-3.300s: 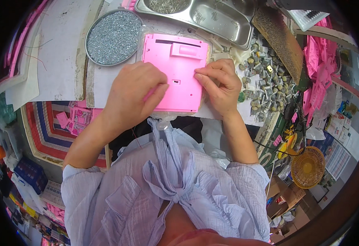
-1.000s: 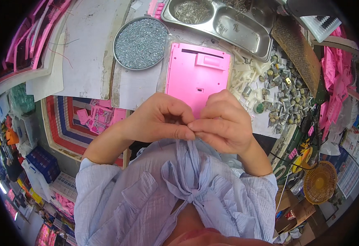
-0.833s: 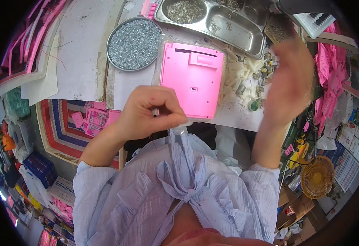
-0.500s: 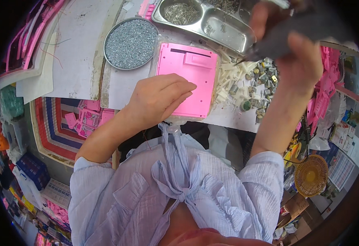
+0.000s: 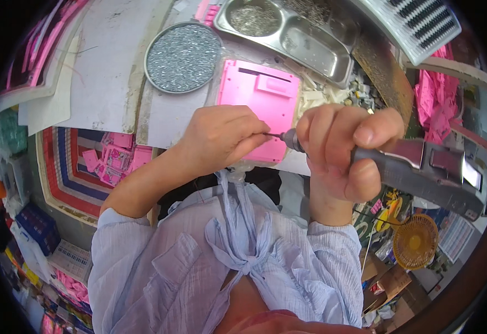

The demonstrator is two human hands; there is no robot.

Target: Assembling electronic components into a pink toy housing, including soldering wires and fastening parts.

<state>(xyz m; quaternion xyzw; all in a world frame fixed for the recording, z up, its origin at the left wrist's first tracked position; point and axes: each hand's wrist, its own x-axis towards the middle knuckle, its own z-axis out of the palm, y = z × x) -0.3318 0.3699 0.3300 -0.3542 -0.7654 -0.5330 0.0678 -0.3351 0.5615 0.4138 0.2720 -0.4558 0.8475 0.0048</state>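
In my right hand (image 5: 343, 147) is a dark grey electric screwdriver (image 5: 438, 172), held level with its thin bit pointing left. The bit's tip meets the pinched fingertips of my left hand (image 5: 218, 136). Whatever those fingers hold there is too small to make out. Beneath both hands a pink plastic panel (image 5: 243, 92) with a slot, a raised block and small holes lies on a clear plastic bag (image 5: 238, 166). My left hand covers its near left part. A round metal dish (image 5: 155, 82) of small silvery screws (image 5: 182, 58) stands just beyond my left hand.
A steel compartment tray (image 5: 313, 47) with small metal pieces lies at the back. White plastic pieces (image 5: 313, 96) are heaped right of the panel. A white rack with black bristle-like rows (image 5: 421, 22) juts in at top right. Pink parts (image 5: 118, 158) lie on striped cloth at left.
My right hand has brought the screwdriver down and nearer from over the tray, turning its bit to my left fingertips. My left hand keeps nearly the same place, its fingers now pinched.
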